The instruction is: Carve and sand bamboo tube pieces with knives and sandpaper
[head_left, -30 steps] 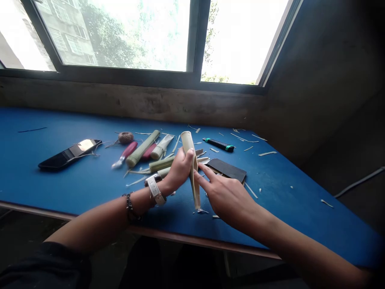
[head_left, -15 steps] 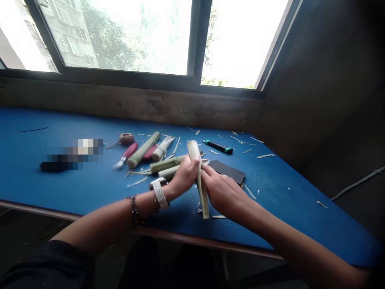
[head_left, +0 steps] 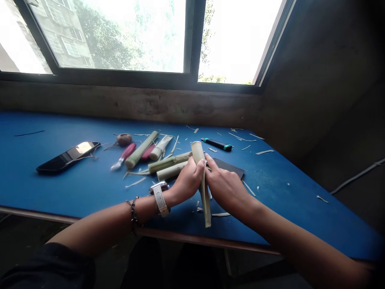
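My left hand [head_left: 190,178] is wrapped round a pale green stalk piece [head_left: 197,151], whose lower end is split and hollow and points toward the table's front edge. Against the stalk's right side is my right hand [head_left: 224,182], its index finger stretched up along it and the other fingers curled. Whatever those curled fingers hold is hidden. Left of my hands lie more cut stalks [head_left: 142,149], one of them [head_left: 172,171] just behind my left hand. A dark flat block [head_left: 230,167] shows behind my right hand.
On the blue table [head_left: 99,192] lie a phone [head_left: 67,158], a ball of twine [head_left: 124,139], a red-handled brush [head_left: 126,154] and a black and green cutter [head_left: 216,144]. Shavings are scattered about. A window is behind the table.
The held stalk and both hands have shifted slightly right and down in view. My right index finger now reaches further up the stalk. The phone, blurred out before, shows clearly.
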Tool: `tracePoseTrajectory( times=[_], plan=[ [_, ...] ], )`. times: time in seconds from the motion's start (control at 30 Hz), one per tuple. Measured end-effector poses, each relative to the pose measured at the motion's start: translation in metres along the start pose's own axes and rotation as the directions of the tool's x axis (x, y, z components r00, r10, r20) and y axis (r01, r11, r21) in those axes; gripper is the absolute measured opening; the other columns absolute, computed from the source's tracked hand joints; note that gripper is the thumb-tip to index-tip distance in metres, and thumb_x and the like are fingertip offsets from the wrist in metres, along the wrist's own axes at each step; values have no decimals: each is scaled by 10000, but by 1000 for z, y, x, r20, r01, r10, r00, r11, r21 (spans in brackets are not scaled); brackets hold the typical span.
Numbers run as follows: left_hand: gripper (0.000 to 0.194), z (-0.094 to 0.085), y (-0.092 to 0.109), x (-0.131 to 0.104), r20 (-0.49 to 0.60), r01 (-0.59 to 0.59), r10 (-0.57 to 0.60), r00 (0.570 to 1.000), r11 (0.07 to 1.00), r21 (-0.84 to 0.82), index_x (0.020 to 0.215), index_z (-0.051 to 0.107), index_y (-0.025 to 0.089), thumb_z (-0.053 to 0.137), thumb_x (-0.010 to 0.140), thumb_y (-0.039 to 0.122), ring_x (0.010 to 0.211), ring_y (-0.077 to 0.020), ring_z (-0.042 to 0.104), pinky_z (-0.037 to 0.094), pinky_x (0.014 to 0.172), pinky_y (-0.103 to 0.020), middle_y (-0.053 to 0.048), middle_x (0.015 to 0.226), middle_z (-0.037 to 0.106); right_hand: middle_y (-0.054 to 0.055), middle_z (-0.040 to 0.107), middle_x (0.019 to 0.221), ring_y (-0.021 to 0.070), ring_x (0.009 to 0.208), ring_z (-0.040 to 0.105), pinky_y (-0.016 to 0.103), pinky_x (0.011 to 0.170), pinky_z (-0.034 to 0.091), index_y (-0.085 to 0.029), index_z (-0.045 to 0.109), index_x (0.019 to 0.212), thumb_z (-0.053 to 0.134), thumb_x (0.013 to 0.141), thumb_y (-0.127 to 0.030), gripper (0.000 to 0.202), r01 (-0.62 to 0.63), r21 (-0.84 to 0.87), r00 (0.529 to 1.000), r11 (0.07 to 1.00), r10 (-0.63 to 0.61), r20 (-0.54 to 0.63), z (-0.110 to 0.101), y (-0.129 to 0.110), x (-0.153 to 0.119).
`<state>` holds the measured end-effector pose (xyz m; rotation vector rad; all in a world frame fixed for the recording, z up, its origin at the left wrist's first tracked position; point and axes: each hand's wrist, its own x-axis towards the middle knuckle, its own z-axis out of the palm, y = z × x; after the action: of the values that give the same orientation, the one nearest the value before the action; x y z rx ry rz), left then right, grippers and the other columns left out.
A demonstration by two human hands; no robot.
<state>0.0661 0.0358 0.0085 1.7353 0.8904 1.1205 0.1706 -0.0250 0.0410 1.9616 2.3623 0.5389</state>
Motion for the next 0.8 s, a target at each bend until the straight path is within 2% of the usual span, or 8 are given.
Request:
tracePoseTrajectory(
  times=[0.07, 0.13, 0.2, 0.27, 0.37, 0.57, 0.7, 0.8],
  plan=[
    [293, 0, 1, -3, 29, -30, 30, 999, 999, 14, 1002, 507, 164, 383, 878, 399, 831, -232, 570, 411, 833, -358, -78, 858, 584, 236, 317, 1420, 209, 777, 666, 280, 549, 513, -83, 410, 1335, 275, 852, -53, 502, -21, -3, 1000, 1000, 21, -12, 2, -2, 2],
    [305, -2, 3, -4, 43, -49, 48, 998, 999, 18, 1008, 499, 163, 375, 880, 412, 841, -237, 568, 414, 814, -366, -87, 884, 585, 249, 439, 1333, 206, 780, 661, 275, 569, 504, -63, 412, 1318, 294, 867, -68, 466, -26, 50, 1000, 998, 26, -7, 2, -3, 2],
    [292, -4, 4, -4, 34, -43, 42, 999, 999, 25, 949, 503, 169, 373, 877, 421, 838, -240, 564, 419, 779, -364, -91, 880, 585, 196, 569, 1184, 190, 785, 652, 255, 585, 485, -83, 458, 1262, 310, 887, -96, 403, -19, 156, 1000, 987, 16, 22, 0, -4, 2],
    [279, -5, 2, -2, 19, -28, 27, 999, 999, 39, 858, 503, 181, 380, 870, 431, 795, -235, 561, 424, 724, -355, -84, 841, 583, 140, 619, 1062, 173, 781, 638, 238, 590, 458, -109, 520, 1168, 328, 895, -118, 334, -26, 257, 998, 966, 11, 60, -3, -4, 2],
    [269, -8, -4, 3, -6, -4, 5, 1000, 999, 40, 785, 489, 185, 406, 859, 429, 708, -210, 547, 420, 647, -332, -64, 766, 574, 106, 638, 985, 169, 795, 624, 241, 619, 422, -121, 561, 1066, 343, 886, -111, 283, -7, 342, 997, 940, -20, 76, -4, -4, -1],
    [219, -17, -5, 17, -62, 125, -127, 990, 991, -48, 779, 481, 163, 463, 832, 375, 637, -155, 505, 413, 607, -288, -32, 698, 530, 71, 659, 927, 164, 768, 613, 254, 622, 377, -137, 535, 1138, 330, 880, -101, 332, 98, 454, 990, 886, -131, 43, -2, -3, -6],
    [243, -20, 3, 18, 10, 236, -237, 971, 961, -142, 713, 451, 171, 442, 838, 379, 564, -121, 451, 396, 568, -268, 1, 623, 480, 71, 651, 961, 158, 797, 604, 247, 633, 387, -157, 495, 1223, 366, 863, -103, 386, 156, 506, 983, 848, -182, 3, -7, 3, -9],
    [294, -22, 2, 17, 76, 240, -228, 971, 946, -220, 667, 454, 169, 448, 831, 412, 539, -103, 423, 385, 555, -249, 12, 604, 473, 68, 642, 1004, 149, 836, 598, 241, 659, 420, -173, 530, 1197, 390, 857, -113, 373, 217, 555, 973, 803, -221, -61, -10, 10, -9]
  ],
)
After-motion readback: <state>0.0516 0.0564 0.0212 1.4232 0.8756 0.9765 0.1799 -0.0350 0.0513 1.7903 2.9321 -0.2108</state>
